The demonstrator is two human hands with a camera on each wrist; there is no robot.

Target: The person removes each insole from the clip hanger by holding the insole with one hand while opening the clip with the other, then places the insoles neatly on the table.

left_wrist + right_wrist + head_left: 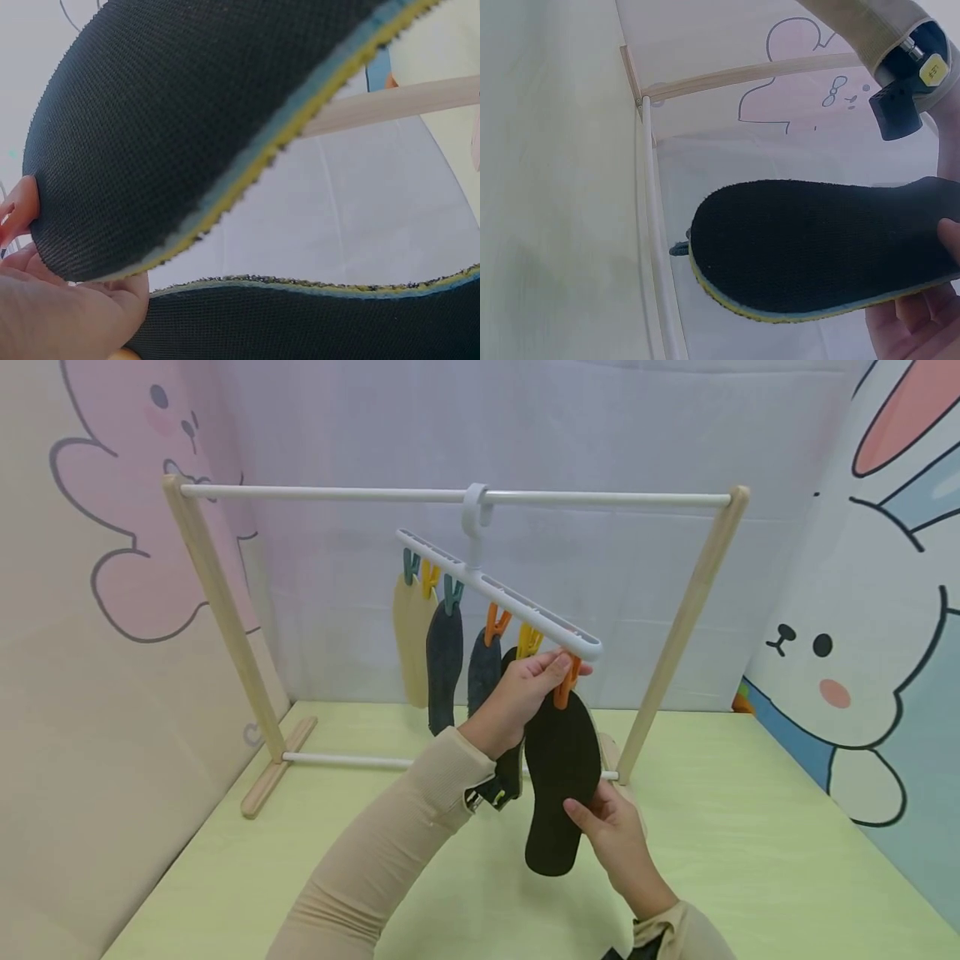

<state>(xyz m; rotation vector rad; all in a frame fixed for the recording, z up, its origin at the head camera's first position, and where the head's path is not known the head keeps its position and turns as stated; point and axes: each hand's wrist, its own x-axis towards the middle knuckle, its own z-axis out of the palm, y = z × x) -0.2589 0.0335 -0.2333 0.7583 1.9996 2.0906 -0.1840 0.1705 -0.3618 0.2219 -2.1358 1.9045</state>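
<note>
At the right end of a white clip hanger (pixel 540 618), my left hand (pixel 517 697) pinches an orange clothespin (pixel 566 685) between thumb and fingers. Right below that clip hangs a black insole (pixel 558 777), its top end at the clothespin's jaws. My right hand (pixel 618 839) holds this insole by its right edge, thumb on the black face and fingers behind. In the left wrist view, the insole (pixel 172 112) shows a blue and yellow layered edge, with the left hand (pixel 75 307) at its end. The right wrist view shows its other, rounded end (pixel 780 247).
Along the hanger, more clothespins hold a beige insole (pixel 412 643) and several dark ones, including a dark grey insole (pixel 446 660). The hanger's hook (pixel 474 514) sits on the white top bar (pixel 337 493) of a wooden-legged rack, which stands on a pale green table (pixel 750 860).
</note>
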